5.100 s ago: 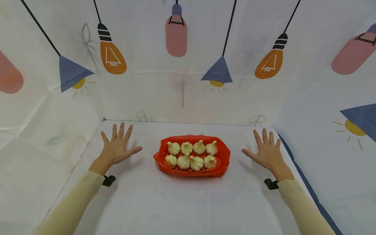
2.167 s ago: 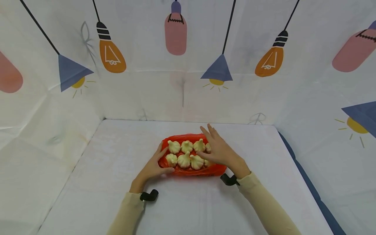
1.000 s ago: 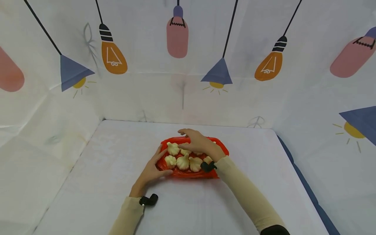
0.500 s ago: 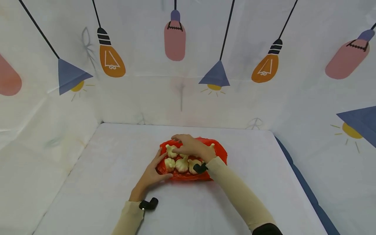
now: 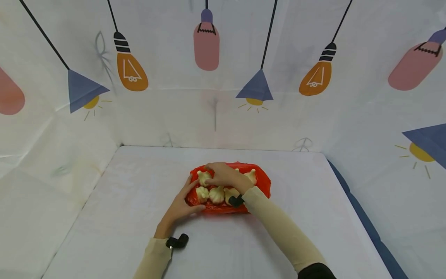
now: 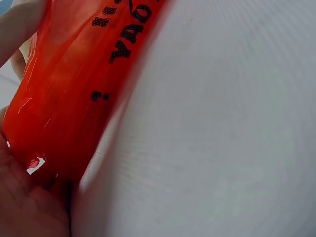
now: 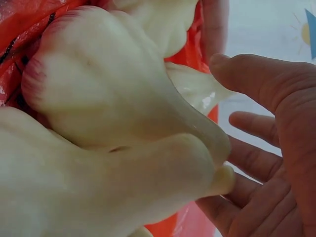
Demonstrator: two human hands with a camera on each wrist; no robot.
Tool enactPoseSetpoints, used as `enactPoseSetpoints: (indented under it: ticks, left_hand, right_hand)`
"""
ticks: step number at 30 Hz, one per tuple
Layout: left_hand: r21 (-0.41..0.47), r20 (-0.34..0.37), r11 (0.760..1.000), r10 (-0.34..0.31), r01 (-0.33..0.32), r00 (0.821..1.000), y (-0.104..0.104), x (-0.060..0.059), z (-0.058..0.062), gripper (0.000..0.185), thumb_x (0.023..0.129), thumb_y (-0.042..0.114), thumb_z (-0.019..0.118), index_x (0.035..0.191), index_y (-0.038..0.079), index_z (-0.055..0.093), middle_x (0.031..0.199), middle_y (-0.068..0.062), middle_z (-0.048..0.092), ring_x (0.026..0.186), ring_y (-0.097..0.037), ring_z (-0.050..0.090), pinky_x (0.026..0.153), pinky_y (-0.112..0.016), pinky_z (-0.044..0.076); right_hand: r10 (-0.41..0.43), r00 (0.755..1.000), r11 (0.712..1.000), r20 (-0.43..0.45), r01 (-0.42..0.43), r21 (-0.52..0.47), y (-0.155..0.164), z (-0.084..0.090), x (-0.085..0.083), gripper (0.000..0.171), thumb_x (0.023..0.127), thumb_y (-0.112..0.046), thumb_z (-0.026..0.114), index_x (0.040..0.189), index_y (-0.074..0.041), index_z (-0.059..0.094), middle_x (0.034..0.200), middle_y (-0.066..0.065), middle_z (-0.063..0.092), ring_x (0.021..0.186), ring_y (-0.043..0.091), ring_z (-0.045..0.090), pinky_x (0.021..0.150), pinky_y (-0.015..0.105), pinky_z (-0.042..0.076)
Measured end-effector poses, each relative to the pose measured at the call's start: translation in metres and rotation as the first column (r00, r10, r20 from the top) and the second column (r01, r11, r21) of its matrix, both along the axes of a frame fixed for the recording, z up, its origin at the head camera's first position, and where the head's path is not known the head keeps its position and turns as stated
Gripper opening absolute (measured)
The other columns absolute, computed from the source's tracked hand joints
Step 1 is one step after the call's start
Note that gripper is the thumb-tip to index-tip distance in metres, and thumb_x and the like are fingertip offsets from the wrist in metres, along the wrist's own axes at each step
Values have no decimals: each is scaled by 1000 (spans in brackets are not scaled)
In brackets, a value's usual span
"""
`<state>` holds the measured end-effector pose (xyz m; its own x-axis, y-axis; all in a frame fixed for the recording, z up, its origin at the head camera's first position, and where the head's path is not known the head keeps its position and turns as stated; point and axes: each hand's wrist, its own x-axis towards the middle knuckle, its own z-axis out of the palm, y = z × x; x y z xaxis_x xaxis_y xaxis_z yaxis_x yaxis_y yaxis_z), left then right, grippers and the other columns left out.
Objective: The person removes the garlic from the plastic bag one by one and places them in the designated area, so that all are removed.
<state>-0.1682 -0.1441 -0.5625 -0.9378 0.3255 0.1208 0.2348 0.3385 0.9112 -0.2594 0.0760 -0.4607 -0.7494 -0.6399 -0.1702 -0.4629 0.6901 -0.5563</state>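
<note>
**Glossy film, waxy bulbs, matt cloth**

You see the red tray liner (image 6: 74, 94) as thin, shiny, crinkled plastic with black print. The garlic bulbs (image 7: 98, 89) look smooth and waxy, faintly glossy. The white tabletop (image 6: 222, 138) reads as matt, finely woven cloth.

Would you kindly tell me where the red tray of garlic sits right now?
In the head view, the red tray sits mid-table, the left hand at its left end and the right hand over the garlic bulbs.

White cloth-covered table (image 5: 115, 217); white fabric backdrop (image 5: 174, 116) enclosing it at 9, 12 and 3 o'clock, printed with orange bulbs (image 5: 131, 72), pink bulbs (image 5: 206, 45) and blue cone lamps (image 5: 257, 86) on black cords; even, soft lighting
</note>
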Motion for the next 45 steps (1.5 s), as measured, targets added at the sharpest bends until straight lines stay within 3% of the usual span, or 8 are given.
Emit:
enactPoseSetpoints:
  ticks: [9, 20, 29, 39, 45]
  left_hand:
    - [-3, 14, 1000, 0, 0, 1000, 0, -1, 2, 96, 81, 32, 88, 161, 29, 36, 175, -4, 4, 159, -41, 8, 120, -74, 17]
    - [-25, 0, 999, 22, -22, 1000, 0, -11, 7, 92, 82, 35, 88, 160, 30, 39, 175, -1, 10, 159, -38, 13, 121, -70, 23]
    - [-4, 2, 1000, 19, -19, 1000, 0, -11, 4, 90, 83, 35, 87, 159, 28, 40, 175, -1, 9, 159, -40, 14, 120, -69, 25]
    - [18, 24, 999, 34, -34, 999, 2, -11, 2, 92, 82, 34, 87, 160, 29, 38, 174, -1, 12, 159, -37, 16, 122, -67, 23]
    - [12, 21, 999, 38, -38, 999, 1, -12, 2, 89, 83, 33, 87, 159, 29, 41, 175, -2, 10, 159, -38, 15, 121, -68, 25]
  right_hand:
    - [30, 999, 1000, -25, -30, 9, -6, -11, -3, 54, 96, -32, 72, 142, -7, 58, 140, 7, 64, 129, 22, 61, 112, 41, 49]
    - [41, 997, 998, -70, -38, 41, -12, -15, -5, 56, 95, -28, 72, 144, -5, 57, 143, 11, 62, 134, 26, 57, 115, 42, 46]
    - [2, 1000, 999, -31, 0, 35, -13, -18, -5, 47, 95, -29, 74, 137, -11, 62, 129, 1, 69, 113, 16, 64, 106, 36, 53]
    - [-18, 999, 995, -41, 22, 99, -16, -14, -5, 47, 94, -23, 74, 137, -12, 61, 126, 1, 69, 108, 17, 63, 103, 36, 53]
    - [-36, 999, 994, -23, 39, 106, -16, -18, -8, 51, 94, -29, 74, 138, -10, 59, 128, 2, 68, 107, 16, 62, 98, 33, 54]
